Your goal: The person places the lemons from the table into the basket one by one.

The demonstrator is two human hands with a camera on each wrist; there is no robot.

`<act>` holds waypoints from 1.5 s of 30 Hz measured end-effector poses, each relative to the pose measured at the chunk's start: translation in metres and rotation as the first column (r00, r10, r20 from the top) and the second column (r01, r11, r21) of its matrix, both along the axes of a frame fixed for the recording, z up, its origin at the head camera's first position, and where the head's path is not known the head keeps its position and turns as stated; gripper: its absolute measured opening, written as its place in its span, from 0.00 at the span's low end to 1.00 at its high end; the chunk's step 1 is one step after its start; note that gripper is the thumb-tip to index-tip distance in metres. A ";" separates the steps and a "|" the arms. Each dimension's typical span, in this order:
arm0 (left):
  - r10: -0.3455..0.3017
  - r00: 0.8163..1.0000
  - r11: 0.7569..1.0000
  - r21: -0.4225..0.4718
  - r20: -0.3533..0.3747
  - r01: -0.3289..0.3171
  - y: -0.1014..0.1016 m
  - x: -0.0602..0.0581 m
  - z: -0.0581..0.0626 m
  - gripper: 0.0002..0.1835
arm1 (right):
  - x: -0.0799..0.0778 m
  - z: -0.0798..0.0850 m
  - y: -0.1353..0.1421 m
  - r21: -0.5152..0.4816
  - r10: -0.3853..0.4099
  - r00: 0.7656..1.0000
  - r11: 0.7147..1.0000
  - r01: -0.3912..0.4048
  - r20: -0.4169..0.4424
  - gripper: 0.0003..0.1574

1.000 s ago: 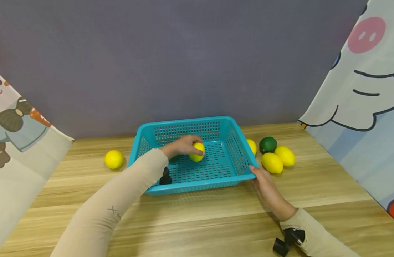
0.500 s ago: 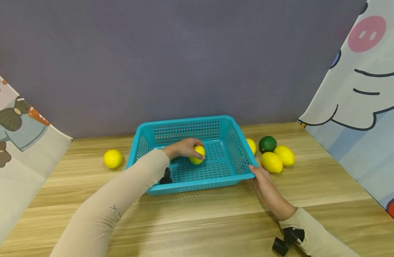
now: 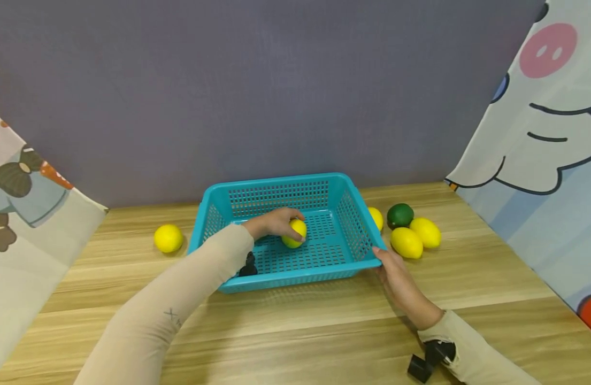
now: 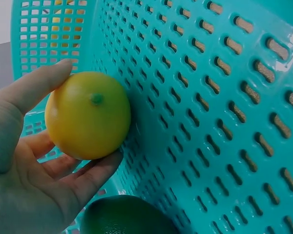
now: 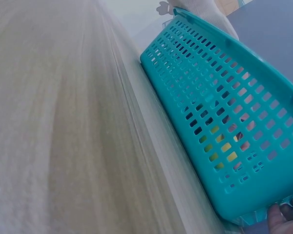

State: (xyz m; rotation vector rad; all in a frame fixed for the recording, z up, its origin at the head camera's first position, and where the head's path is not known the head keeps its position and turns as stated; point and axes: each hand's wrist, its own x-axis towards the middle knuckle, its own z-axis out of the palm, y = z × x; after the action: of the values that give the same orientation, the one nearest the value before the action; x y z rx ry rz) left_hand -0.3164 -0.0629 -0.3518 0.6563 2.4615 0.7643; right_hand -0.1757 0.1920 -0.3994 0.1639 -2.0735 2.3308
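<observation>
L hand point(image 3: 275, 221) – grips yel. fruit point(image 4: 90, 119) | wood-grain tbl point(image 3: 295, 331) | grey backdrop point(image 3: 276, 91) bhd

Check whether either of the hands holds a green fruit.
No, the left hand grips a yellow fruit while the right hand holds a corner of the blue basket.

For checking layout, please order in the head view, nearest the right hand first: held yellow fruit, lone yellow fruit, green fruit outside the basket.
1. Green fruit, right of the basket.
2. Held yellow fruit, inside it.
3. Lone yellow fruit, left of it.
</observation>
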 end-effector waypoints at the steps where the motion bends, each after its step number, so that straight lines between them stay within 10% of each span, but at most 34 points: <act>1: -0.005 1.000 1.000 -0.006 -0.007 0.005 0.000 0.000 0.000 0.36 | 0.000 0.000 0.000 0.000 0.001 1.000 1.000 -0.001 0.002 0.32; 25: 0.001 1.000 1.000 -0.005 -0.017 -0.001 -0.002 0.001 0.012 0.37 | 0.000 0.000 -0.001 -0.009 -0.022 1.000 1.000 0.022 0.009 0.31; 45: 0.093 0.996 0.969 0.230 0.014 -0.094 -0.026 -0.002 0.060 0.36 | 0.001 0.000 0.001 0.016 -0.007 1.000 1.000 0.006 0.022 0.32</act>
State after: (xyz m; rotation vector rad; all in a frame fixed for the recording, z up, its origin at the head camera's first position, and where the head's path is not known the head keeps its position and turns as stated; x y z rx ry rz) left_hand -0.3182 -0.0888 -0.2915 0.6228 2.4360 1.0995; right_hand -0.1747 0.1926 -0.3992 0.1321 -2.1002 2.3235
